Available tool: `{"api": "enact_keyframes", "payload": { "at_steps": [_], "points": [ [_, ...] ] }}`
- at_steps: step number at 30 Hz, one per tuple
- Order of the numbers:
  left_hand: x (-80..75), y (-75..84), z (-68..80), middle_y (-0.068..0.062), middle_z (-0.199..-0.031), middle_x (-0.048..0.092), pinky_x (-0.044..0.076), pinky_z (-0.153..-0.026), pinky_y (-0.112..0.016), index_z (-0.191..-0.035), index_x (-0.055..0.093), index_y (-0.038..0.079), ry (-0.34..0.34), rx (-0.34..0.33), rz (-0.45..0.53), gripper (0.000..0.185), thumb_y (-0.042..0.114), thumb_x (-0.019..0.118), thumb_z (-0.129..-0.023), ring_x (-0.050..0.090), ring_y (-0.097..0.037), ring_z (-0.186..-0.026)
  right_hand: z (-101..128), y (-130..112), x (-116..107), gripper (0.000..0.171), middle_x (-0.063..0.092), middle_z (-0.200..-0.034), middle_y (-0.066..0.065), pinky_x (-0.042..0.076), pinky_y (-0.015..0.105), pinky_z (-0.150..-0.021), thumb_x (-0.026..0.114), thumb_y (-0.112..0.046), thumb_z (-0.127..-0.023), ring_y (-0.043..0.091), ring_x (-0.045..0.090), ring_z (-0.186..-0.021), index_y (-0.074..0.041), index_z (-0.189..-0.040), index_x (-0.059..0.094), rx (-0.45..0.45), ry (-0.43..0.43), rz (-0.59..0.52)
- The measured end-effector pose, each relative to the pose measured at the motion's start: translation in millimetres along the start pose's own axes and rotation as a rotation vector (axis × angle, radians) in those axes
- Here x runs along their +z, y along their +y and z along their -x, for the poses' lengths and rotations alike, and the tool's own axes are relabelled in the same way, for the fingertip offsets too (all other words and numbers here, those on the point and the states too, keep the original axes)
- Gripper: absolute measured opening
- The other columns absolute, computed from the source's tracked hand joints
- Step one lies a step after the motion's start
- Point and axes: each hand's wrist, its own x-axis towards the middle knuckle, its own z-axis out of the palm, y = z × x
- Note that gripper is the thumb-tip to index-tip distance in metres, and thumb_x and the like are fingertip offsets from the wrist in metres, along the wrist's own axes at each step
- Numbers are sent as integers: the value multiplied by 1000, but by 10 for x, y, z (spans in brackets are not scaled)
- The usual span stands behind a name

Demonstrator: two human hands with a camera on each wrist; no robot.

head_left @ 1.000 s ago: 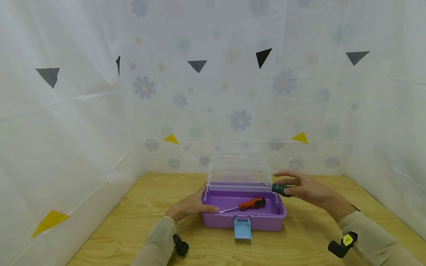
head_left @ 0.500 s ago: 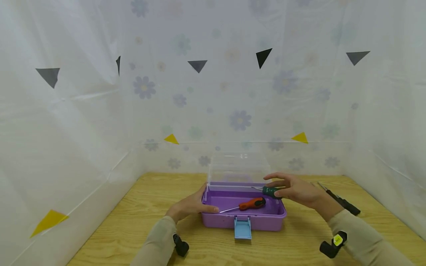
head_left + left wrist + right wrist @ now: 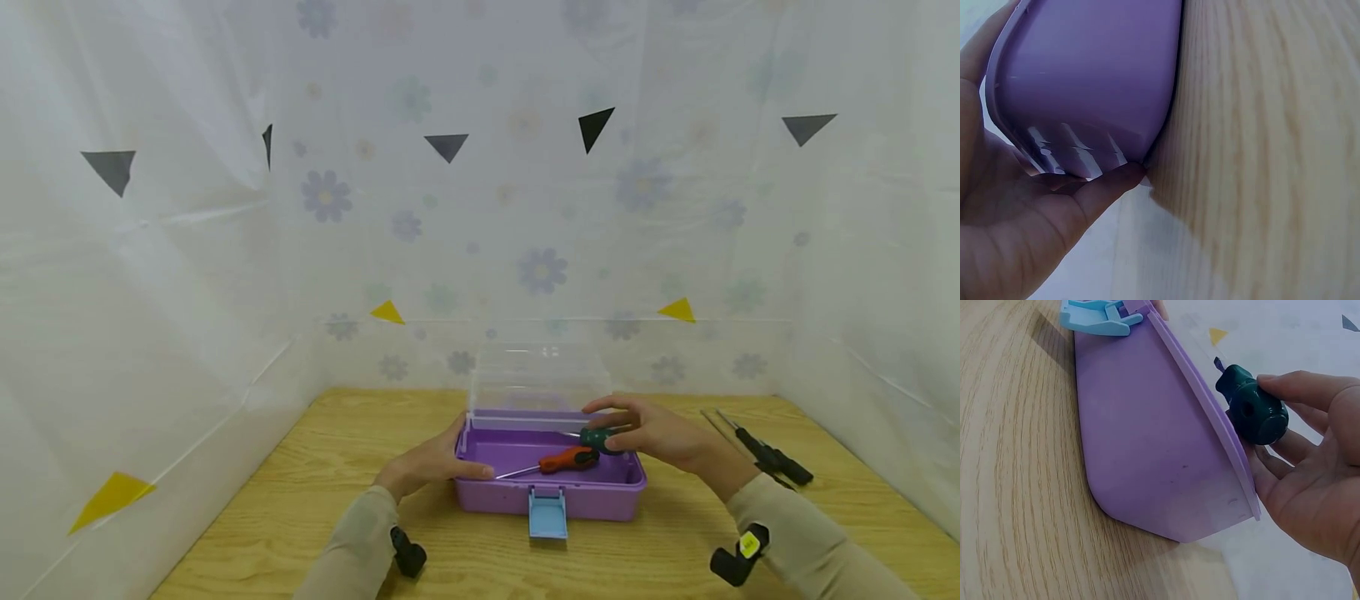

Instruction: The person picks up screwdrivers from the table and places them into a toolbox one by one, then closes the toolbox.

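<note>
Purple tool box (image 3: 551,492), clear lid (image 3: 537,377) standing up at the back, blue latch (image 3: 547,512) hanging open at the front, set on the wooden table (image 3: 300,517). Your left hand (image 3: 431,462) cups the box's left end, thumb along the rim, steadying it against shifting. Your right hand (image 3: 651,432) pinches the green-handled screwdriver (image 3: 600,437) by its butt, shaft pointing left, held over the box's right half just above the orange-handled screwdriver (image 3: 558,461) lying inside. Two black screwdrivers (image 3: 767,454) lie on the table to your right. Against a second ago: the green screwdriver has come leftward and lower, from over the right rim to over the interior; left hand unchanged.
</note>
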Motion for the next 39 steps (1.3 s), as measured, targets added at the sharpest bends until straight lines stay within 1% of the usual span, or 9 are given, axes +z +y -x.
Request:
{"api": "enact_keyframes", "payload": {
  "at_steps": [3, 9, 15, 18, 22, 25, 31, 36, 39],
  "points": [
    [-1, 6, 4, -17, -171, 6, 18, -121, -59, -166, -11, 19, -2, 5, -3, 127, 43, 84, -86, 15, -37, -154, -13, -2, 16, 55, 33, -155, 36, 51, 43, -99, 66, -8, -102, 36, 49, -135, 0, -152, 44, 10, 14, 28],
    [5, 15, 10, -17, -171, 9, 19, -121, -59, -166, -11, 18, -2, 8, -5, 126, 41, 84, -86, 17, -37, -153, -43, -17, 59, 56, 48, -147, 31, 51, 43, -98, 67, -8, -101, 40, 52, -131, 4, -151, 43, 15, 10, 98],
    [9, 19, 12, -17, -171, 7, 18, -121, -59, -166, -11, 17, -5, 5, 2, 127, 42, 84, -86, 14, -37, -154, -67, -26, 98, 48, 55, -140, 29, 53, 38, -96, 67, -6, -100, 39, 55, -127, -2, -146, 52, -1, -5, 134],
    [9, 17, 14, -17, -171, 5, 18, -121, -59, -166, -11, 17, -3, 4, -3, 127, 42, 84, -86, 13, -37, -154, -67, -33, 125, 45, 58, -137, 26, 54, 35, -94, 67, -5, -101, 38, 57, -125, -4, -143, 55, -7, -3, 182],
    [8, 16, 14, -17, -171, 10, 18, -121, -59, -166, -11, 18, -7, 10, 0, 126, 41, 84, -86, 17, -37, -153, -62, -60, 180, 41, 63, -132, 21, 55, 33, -91, 68, -6, -100, 36, 59, -122, -7, -141, 59, -7, -1, 260],
    [10, 17, 15, -17, -170, 11, 19, -121, -59, -166, -10, 19, -8, 10, -1, 127, 43, 84, -86, 18, -36, -153, -68, -91, 233, 40, 64, -130, 21, 55, 33, -89, 68, -6, -100, 36, 62, -118, -8, -139, 60, -10, -7, 301],
    [11, 27, 22, -16, -171, 7, 18, -121, -59, -166, -10, 18, -4, 3, -4, 127, 44, 84, -85, 14, -37, -154, -98, -91, 300, 39, 64, -130, 21, 56, 35, -87, 67, -4, -100, 37, 62, -117, -8, -138, 62, -19, -14, 354],
    [10, 23, 24, -16, -171, 4, 17, -121, -59, -166, -11, 17, -8, 3, 3, 129, 47, 85, -84, 12, -37, -154, -96, -85, 292, 36, 61, -133, 22, 56, 34, -93, 61, 1, -103, 45, 57, -125, -5, -138, 60, -33, 9, 322],
    [4, 12, 18, -17, -171, 3, 17, -121, -59, -166, -10, 16, -9, 1, 6, 130, 48, 85, -83, 12, -37, -154, -70, -112, 267, 35, 61, -135, 21, 55, 34, -94, 61, -3, -104, 45, 55, -127, -5, -139, 59, -36, 41, 298]
  ]
}}
